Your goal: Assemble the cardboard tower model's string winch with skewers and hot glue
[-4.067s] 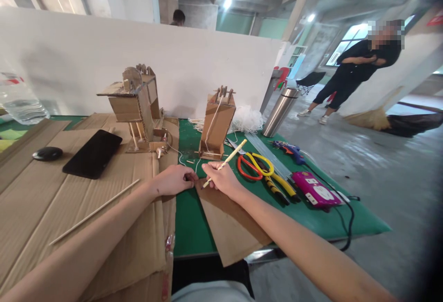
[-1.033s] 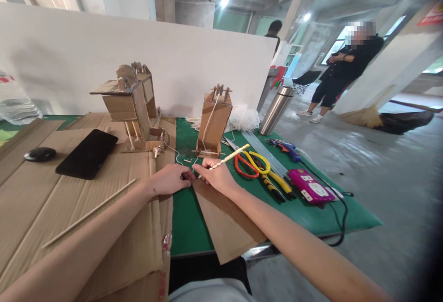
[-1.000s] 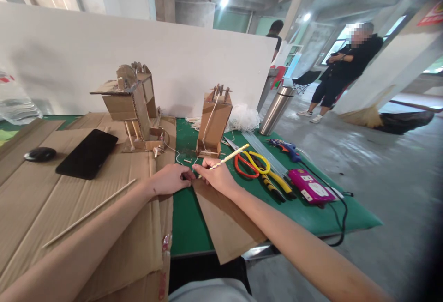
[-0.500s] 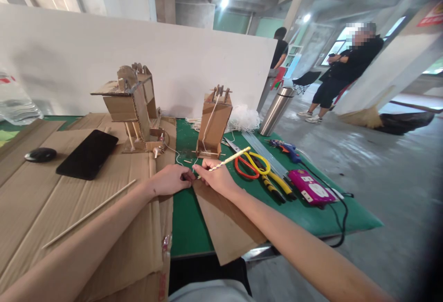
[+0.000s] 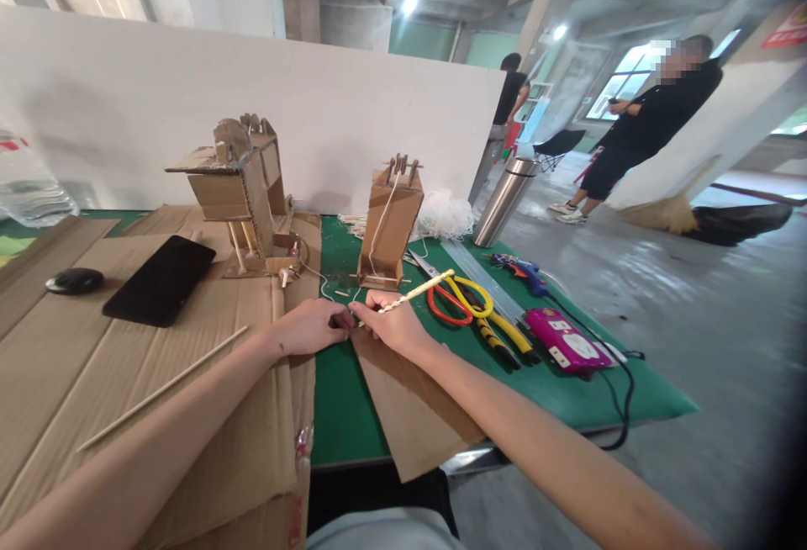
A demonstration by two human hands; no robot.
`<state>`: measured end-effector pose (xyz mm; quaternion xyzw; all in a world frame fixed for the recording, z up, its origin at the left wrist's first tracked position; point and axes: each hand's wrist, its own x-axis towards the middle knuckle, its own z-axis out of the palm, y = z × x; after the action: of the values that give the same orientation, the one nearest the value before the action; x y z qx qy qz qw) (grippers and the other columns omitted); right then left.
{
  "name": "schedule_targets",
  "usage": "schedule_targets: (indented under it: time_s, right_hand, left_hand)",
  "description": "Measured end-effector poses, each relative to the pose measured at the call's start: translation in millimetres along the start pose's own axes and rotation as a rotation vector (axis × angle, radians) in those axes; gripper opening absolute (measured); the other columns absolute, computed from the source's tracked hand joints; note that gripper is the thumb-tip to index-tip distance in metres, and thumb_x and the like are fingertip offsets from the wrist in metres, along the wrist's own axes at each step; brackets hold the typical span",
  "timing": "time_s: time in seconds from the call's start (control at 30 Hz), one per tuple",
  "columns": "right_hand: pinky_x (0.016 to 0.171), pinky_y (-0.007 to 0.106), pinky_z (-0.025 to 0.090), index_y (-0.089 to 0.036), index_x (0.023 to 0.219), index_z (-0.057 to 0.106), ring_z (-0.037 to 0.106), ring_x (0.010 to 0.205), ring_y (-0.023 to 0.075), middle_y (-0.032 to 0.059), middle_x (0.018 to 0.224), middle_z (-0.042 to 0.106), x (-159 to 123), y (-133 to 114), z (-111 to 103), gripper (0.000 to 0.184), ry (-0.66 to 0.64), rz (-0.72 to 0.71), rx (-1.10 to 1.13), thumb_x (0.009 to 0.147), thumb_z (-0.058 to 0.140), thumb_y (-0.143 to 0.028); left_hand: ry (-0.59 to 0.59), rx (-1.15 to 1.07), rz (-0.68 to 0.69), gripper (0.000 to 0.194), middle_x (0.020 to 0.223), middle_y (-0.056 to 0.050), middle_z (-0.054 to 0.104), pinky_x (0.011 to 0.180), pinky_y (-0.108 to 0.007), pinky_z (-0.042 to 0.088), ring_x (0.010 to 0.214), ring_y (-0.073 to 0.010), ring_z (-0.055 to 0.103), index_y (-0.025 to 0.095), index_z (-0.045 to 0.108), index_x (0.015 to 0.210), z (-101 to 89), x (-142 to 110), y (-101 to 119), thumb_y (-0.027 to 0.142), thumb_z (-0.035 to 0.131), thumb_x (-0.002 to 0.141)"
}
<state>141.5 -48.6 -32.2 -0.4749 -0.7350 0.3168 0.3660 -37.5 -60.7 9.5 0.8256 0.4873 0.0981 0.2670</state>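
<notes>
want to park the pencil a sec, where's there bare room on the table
Bare green tabletop lies between the large cardboard sheets and the small cardboard piece, and between the right forearm and the pink socket block. It's crowded where scissors, pliers and clear sticks lie together.

White partition point(image 5: 328, 113) behind green table point(image 5: 344, 420); grey floor point(image 5: 712, 298); black chair point(image 5: 558, 144); bright window point(image 5: 624, 79); ceiling light point(image 5: 409, 2) lit.
</notes>
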Motion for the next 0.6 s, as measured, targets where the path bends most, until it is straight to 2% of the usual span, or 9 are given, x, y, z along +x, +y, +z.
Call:
schedule_targets:
  time_s: [0.1,0.23,0.37,0.53,0.6]
  right_hand:
    - [0.043,0.021,0.026,-0.021,0.058,0.045,0.043,0.042,0.0098,-0.005,0.045,0.05,0.2,-0.1,0.1,0.037,-0.028,-0.009,-0.005,0.08,0.055,-0.048]
    - [0.043,0.022,0.026,-0.021,0.056,0.041,0.043,0.044,0.0095,-0.0041,0.048,0.051,0.7,0.1,0.3,0.039,0.028,-0.016,-0.02,0.082,0.052,-0.048]
    - [0.043,0.022,0.026,-0.021,0.058,0.044,0.042,0.043,0.0098,-0.0045,0.047,0.05,0.7,-0.4,0.1,0.035,-0.027,-0.012,-0.01,0.081,0.053,-0.046]
    - [0.045,0.022,0.026,-0.02,0.053,0.037,0.041,0.046,0.0093,-0.004,0.048,0.047,1.3,-1.2,0.1,0.04,0.073,-0.05,-0.042,0.083,0.049,-0.042]
    - [0.045,0.022,0.026,-0.02,0.054,0.038,0.04,0.046,0.0093,-0.0044,0.048,0.047,1.3,-1.0,0.3,0.038,0.057,-0.043,-0.047,0.082,0.05,-0.042]
  left_hand:
    - [-0.004,0.007,0.007,0.016,0.086,0.001,0.071,0.07,-0.021,0.044,0.082,-0.0155,0.064,0.02,0.066,0.086,0.2,0.6,-0.7,0.025,0.055,0.076]
    - [-0.009,-0.001,-0.02,0.019,0.087,0.0,0.071,0.071,-0.021,0.044,0.081,-0.0153,0.064,0.02,0.066,0.091,-0.2,0.4,0.1,0.025,0.055,0.076]
    - [-0.007,-0.001,0.01,0.016,0.085,0.001,0.071,0.07,-0.021,0.044,0.082,-0.0151,0.064,0.02,0.066,0.086,-0.4,-0.5,0.9,0.024,0.055,0.076]
    - [-0.002,0.016,-0.034,0.022,0.083,0.001,0.071,0.069,-0.021,0.045,0.078,-0.0143,0.064,0.022,0.067,0.094,0.7,0.1,0.0,0.026,0.055,0.076]
    - [-0.003,0.01,-0.024,0.021,0.085,0.001,0.071,0.07,-0.021,0.045,0.079,-0.0143,0.064,0.021,0.067,0.093,1.1,0.5,-0.9,0.026,0.056,0.076]
